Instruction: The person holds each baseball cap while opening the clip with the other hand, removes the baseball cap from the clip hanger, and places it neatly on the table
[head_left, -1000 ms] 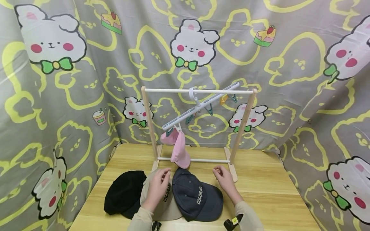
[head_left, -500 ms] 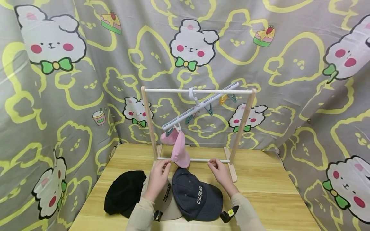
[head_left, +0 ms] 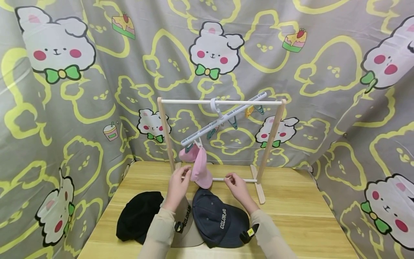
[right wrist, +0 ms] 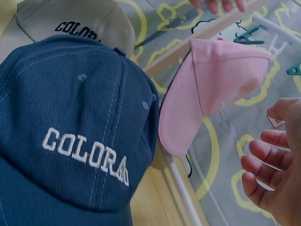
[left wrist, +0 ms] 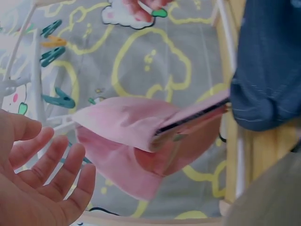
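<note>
A pink cap (head_left: 199,169) hangs from a white clip at the low left end of a grey-blue clip hanger (head_left: 223,118). My left hand (head_left: 179,180) is just left of the cap, fingers loosely bent and holding nothing; in the left wrist view the same hand (left wrist: 47,179) shows spread fingers beside the cap. My right hand (head_left: 237,185) hovers to the cap's right, its fingers (right wrist: 268,165) relaxed with nothing between them. Below the hands lie a navy cap (head_left: 215,219) lettered COLORADO, a beige cap (head_left: 191,233) partly hidden by the left forearm, and a black cap (head_left: 139,216).
The hanger hooks over the white top bar (head_left: 184,102) of a wooden rack standing on the wooden table (head_left: 291,216). More clips, teal ones and a yellow clip (head_left: 249,112), dangle along the hanger. A patterned grey curtain (head_left: 129,82) encloses the back and sides.
Both hands have moved forward and upward toward the pink cap, the right one also to the left. Caps and hanger stay where they were.
</note>
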{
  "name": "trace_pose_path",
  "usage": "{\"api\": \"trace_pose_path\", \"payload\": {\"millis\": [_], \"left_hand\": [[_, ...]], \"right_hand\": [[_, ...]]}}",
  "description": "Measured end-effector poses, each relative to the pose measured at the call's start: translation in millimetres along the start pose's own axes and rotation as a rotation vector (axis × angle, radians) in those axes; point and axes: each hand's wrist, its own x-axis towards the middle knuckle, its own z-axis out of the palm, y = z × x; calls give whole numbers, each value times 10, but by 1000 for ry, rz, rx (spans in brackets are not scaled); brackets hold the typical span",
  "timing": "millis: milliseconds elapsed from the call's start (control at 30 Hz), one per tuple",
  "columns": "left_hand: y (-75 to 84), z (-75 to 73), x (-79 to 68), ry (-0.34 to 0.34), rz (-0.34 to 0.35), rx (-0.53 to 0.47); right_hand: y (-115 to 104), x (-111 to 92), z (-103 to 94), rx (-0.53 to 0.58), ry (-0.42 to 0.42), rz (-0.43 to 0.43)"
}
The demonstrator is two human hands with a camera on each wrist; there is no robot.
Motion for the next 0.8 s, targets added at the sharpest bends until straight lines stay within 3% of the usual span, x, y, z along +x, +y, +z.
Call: {"api": "trace_pose_path", "payload": {"millis": [267, 533, 800], "left_hand": [[36, 17, 214, -2, 54, -33], [101, -41, 394, -22, 132, 49], [126, -54, 516, -93, 109, 75]], "right_hand": [[-95, 51, 140, 22, -31, 4], [-159, 105, 248, 45, -37, 0], [-170, 191, 306, 46, -74, 5]]}}
